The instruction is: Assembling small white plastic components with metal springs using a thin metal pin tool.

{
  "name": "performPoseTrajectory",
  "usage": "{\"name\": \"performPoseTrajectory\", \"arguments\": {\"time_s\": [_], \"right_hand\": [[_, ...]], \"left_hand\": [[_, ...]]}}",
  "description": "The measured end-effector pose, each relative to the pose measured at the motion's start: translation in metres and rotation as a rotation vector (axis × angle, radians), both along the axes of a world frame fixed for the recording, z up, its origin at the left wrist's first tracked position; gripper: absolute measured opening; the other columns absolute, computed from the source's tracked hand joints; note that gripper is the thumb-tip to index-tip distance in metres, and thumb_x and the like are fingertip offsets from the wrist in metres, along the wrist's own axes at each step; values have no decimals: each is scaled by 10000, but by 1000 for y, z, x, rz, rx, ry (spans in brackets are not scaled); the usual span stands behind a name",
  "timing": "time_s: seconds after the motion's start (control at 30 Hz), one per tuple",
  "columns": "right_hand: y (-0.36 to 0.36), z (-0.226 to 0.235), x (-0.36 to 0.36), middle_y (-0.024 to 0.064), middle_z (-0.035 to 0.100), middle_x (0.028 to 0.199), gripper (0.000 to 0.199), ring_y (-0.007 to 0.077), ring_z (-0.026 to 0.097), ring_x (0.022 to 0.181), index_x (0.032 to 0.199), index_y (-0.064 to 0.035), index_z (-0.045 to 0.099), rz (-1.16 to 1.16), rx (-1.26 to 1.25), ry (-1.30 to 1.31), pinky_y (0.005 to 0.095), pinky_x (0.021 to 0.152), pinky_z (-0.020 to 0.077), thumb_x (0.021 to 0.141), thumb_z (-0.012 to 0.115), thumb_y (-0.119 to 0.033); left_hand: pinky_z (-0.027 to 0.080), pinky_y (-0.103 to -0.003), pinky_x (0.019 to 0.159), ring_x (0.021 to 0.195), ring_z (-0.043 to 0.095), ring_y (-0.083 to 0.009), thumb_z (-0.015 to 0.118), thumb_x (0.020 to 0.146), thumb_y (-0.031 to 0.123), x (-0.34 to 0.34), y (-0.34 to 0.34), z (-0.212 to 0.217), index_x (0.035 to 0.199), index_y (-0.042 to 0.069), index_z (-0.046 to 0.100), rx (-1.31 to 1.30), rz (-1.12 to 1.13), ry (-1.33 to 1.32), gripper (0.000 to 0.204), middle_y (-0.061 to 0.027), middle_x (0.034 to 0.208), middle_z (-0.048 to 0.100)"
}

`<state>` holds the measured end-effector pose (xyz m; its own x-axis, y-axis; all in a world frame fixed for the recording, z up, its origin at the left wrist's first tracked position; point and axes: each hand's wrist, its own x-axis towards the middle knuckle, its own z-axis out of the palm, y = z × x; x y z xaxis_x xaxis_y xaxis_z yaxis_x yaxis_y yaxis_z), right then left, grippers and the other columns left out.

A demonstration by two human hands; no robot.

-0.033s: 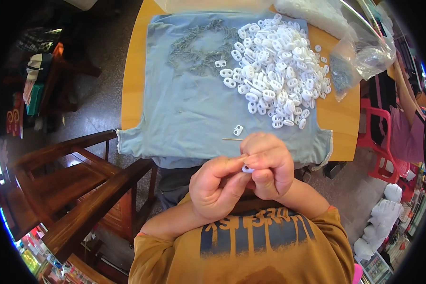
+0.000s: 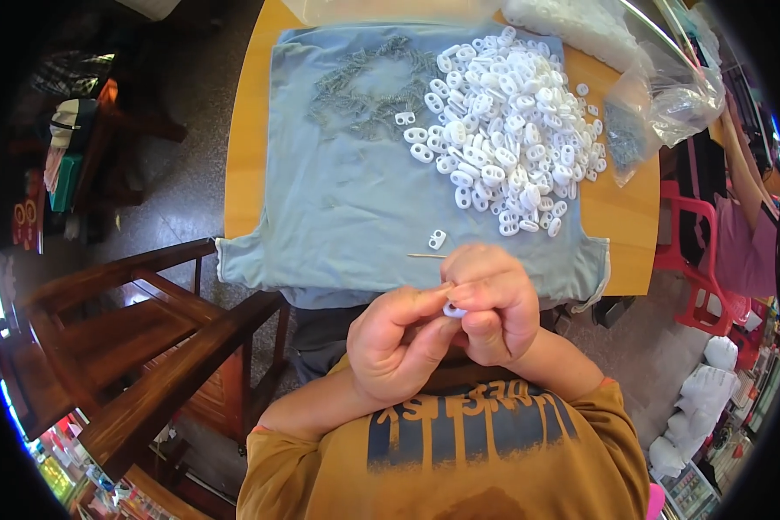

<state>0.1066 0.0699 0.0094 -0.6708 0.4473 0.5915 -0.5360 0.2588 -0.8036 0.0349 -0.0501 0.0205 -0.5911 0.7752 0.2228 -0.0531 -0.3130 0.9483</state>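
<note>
Close to my chest, both hands meet around a small white plastic cord lock (image 2: 453,310), mostly covered by fingers. My left hand (image 2: 396,338) pinches it between thumb and forefinger. My right hand (image 2: 494,303) is closed on its other side, thumb and fingertips pressed in. Just beyond the hands, a white cord lock part (image 2: 437,239) lies on the blue-grey cloth (image 2: 347,199), beside a thin wooden stick (image 2: 425,256). Farther off to the right spreads a big heap of white oval two-holed pieces (image 2: 511,130). A tangle of small grey metal springs (image 2: 347,87) lies left of it.
The cloth, shirt-shaped, covers most of a yellow wooden table (image 2: 244,165). Clear plastic bags (image 2: 685,104) sit at its right edge, one with springs. A dark wooden chair (image 2: 173,373) stands at left, a red plastic chair (image 2: 693,251) at right near another person's arm (image 2: 741,160).
</note>
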Motion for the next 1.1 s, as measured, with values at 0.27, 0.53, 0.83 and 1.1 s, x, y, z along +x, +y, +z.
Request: {"name": "performPoseTrajectory", "arguments": {"time_s": [0.27,0.53,0.83,1.1], "right_hand": [[5,0,5,88,585,885,229,218,530,726,1032,-27,531,-39,-15,-86,310,644,436,901,549,-213],[13,9,6,118,579,880,234,246,550,751,1045,-19,555,-209,222,-189,322,655,457,838,613,-112],[6,24,18,109,575,794,319,237,552,678,1092,-4,539,-251,71,-264,321,633,450,779,596,17],[-8,23,23,104,569,744,217,244,543,629,971,-1,598,-154,153,-261,314,567,438,758,606,44]], "left_hand": [[488,-230,670,776,584,-112,613,825,-28,-4,6,-2,1109,-29,525,-34,-4,-33,297,-88,906,599],[486,-258,764,864,574,-120,480,902,-6,-3,21,10,1078,-32,516,-48,-22,-526,182,-85,968,596],[462,-244,615,666,544,-123,538,873,101,-73,79,56,982,-11,541,-80,21,-391,157,-69,795,577],[433,-211,580,617,525,-79,567,873,122,-180,191,120,929,19,556,151,243,-138,117,-39,780,589]]}}
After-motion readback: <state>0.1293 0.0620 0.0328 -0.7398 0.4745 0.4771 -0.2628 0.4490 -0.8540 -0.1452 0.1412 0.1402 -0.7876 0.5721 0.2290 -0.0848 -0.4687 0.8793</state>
